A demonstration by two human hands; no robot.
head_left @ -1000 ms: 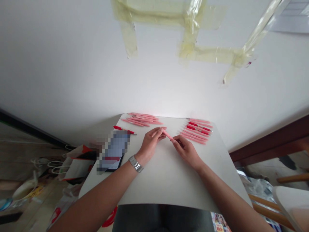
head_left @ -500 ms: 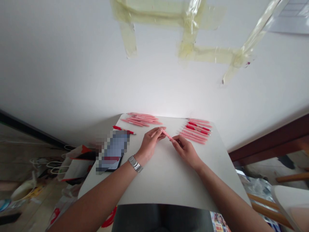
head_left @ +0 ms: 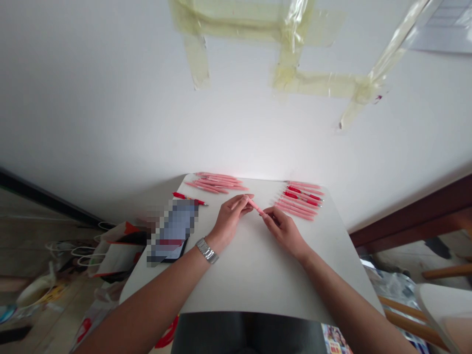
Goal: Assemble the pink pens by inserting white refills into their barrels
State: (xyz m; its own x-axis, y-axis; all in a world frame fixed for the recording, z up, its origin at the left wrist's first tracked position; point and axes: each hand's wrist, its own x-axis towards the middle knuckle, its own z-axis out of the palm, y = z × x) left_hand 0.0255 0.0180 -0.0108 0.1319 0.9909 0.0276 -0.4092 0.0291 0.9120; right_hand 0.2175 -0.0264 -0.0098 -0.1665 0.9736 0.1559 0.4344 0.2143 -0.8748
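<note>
Both my hands hold one pink pen (head_left: 257, 207) above the middle of a small white table (head_left: 258, 275). My left hand (head_left: 228, 220), with a metal watch on its wrist, pinches the pen's far end. My right hand (head_left: 283, 230) pinches its near end. A pile of pink pens (head_left: 217, 182) lies at the table's far left. A second row of pink and red pens (head_left: 300, 197) lies at the far right, just beyond my right hand.
A single red pen (head_left: 190, 198) lies left of my hands beside a blurred-out phone (head_left: 173, 228). Paper bags (head_left: 110, 250) stand on the floor to the left. A white wall with strips of tape (head_left: 291, 73) rises behind. A chair (head_left: 442, 309) stands at the right.
</note>
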